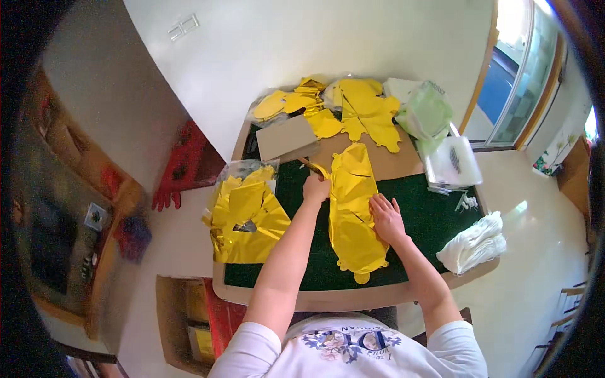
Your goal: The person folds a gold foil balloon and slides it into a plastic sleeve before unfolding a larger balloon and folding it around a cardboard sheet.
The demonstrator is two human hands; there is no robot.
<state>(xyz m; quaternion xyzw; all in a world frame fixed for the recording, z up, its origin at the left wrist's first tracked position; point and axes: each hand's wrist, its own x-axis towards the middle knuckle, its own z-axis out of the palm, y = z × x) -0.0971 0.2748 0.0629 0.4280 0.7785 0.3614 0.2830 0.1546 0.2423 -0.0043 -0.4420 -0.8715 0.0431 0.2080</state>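
Note:
A flat shiny gold foil balloon lies lengthwise on the dark green mat in front of me. My left hand is closed at the balloon's upper left edge, pinching a folded-over strip of the foil next to a thin brown stick. My right hand lies flat with fingers spread on the balloon's right side, pressing it down.
A heap of gold foil pieces hangs over the table's left edge. More gold foil shapes lie at the far end with a cardboard sheet, a green plastic bag and a clear box. White cloth is at right.

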